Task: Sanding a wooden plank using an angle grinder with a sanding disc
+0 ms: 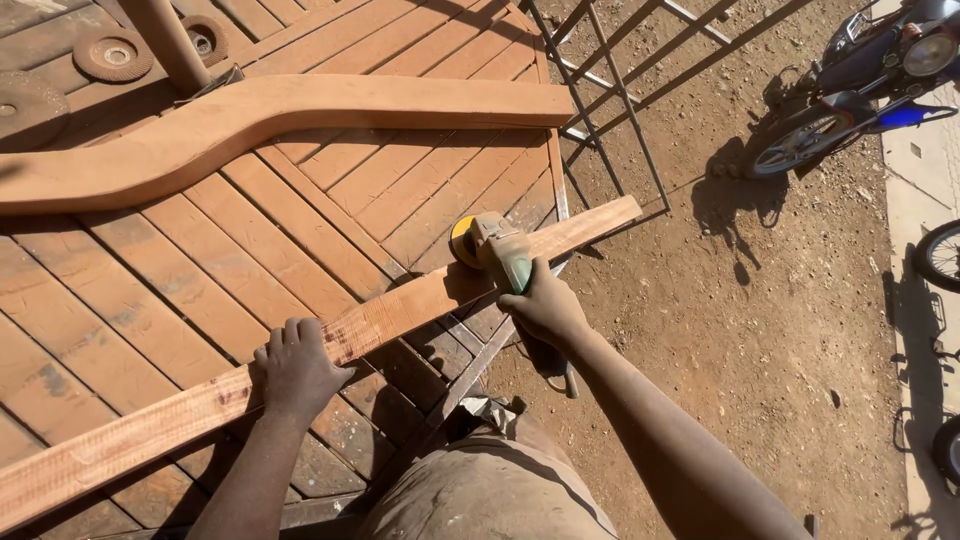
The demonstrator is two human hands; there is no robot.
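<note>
Left hand (296, 366) presses flat, fingers spread, on plank (400, 310) running lower-left to upper-right; right hand (543, 305) grips grinder (495, 248).

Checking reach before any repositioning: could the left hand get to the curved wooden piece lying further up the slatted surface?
Probably yes. The left hand presses on the long plank, and only bare slats lie between it and the curved wooden piece. It would have to let go of the plank.

Slatted wooden table (250, 215) bearing two planks (400, 310)

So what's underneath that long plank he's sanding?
The plank lies on a slatted wooden panel. The left hand presses it down, covering that stretch; what holds the panel up can't be seen.
</note>
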